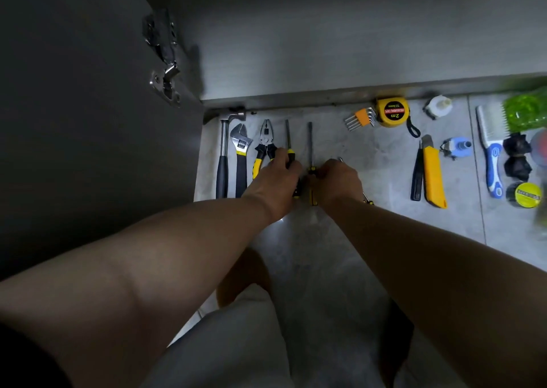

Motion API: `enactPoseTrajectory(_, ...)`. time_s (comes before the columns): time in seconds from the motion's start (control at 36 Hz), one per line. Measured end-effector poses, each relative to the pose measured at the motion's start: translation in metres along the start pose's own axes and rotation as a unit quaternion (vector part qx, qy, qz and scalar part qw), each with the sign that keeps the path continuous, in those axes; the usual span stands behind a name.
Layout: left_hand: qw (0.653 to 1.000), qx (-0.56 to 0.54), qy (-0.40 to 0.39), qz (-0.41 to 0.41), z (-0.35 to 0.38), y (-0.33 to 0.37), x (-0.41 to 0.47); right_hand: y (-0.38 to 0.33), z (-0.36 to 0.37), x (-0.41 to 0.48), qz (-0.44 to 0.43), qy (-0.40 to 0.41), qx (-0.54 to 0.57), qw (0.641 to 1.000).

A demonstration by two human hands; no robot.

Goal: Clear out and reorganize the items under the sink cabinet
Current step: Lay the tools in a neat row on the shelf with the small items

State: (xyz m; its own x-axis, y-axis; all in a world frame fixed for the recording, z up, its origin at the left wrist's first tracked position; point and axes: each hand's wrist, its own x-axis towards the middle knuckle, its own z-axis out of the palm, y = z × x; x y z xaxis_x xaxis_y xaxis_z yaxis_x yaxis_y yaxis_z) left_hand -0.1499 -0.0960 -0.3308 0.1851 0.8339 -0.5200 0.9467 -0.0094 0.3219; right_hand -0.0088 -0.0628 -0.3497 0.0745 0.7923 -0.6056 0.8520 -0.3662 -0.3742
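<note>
Tools lie in a row on the grey floor tiles in front of the cabinet: a hammer [222, 162], an adjustable wrench [241, 156], yellow-handled pliers [264, 147] and two yellow-and-black screwdrivers. My left hand [276, 181] grips the handle of the left screwdriver [288, 138]. My right hand [336, 181] holds the handle of the second screwdriver [310, 147], whose shaft points away from me. A third thin tool [367, 199] lies partly hidden under my right wrist.
The open cabinet door [97, 121] with its hinge stands at the left. Further right lie hex keys [359, 118], a yellow tape measure [392, 112], a black and a yellow utility knife [432, 174], a blue-handled brush [492, 153], a green bottle [525, 109] and small rolls.
</note>
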Motion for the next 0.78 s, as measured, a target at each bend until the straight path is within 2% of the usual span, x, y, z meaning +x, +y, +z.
enactPoseTrajectory(0.08, 0.999, 0.041, 0.020, 0.015, -0.001, 0.002, -0.002, 0.007, -0.005, -0.008, -0.008, 0.030, 0.025, 0.999)
enactPoseTrajectory(0.17, 0.991, 0.103, 0.061, 0.055, -0.003, 0.004, -0.002, 0.025, -0.010, -0.022, -0.016, 0.112, 0.019, 0.993)
enactPoseTrajectory(0.25, 0.985, 0.132, 0.046, 0.097, -0.002, 0.007, -0.002, 0.053, -0.013, -0.040, -0.009, 0.150, -0.009, 0.989)
enactPoseTrajectory(0.33, 0.984, 0.142, 0.009, 0.103, -0.001, 0.011, 0.000, 0.078, -0.010, -0.052, 0.009, 0.145, -0.045, 0.988)
enactPoseTrajectory(0.44, 0.984, 0.149, -0.006, 0.094, 0.003, 0.013, 0.002, 0.087, -0.003, -0.059, 0.042, 0.098, -0.053, 0.993)
enactPoseTrajectory(0.78, 0.989, 0.122, 0.015, 0.076, 0.003, 0.014, 0.004, 0.034, 0.013, -0.024, 0.031, 0.076, 0.042, 0.996)
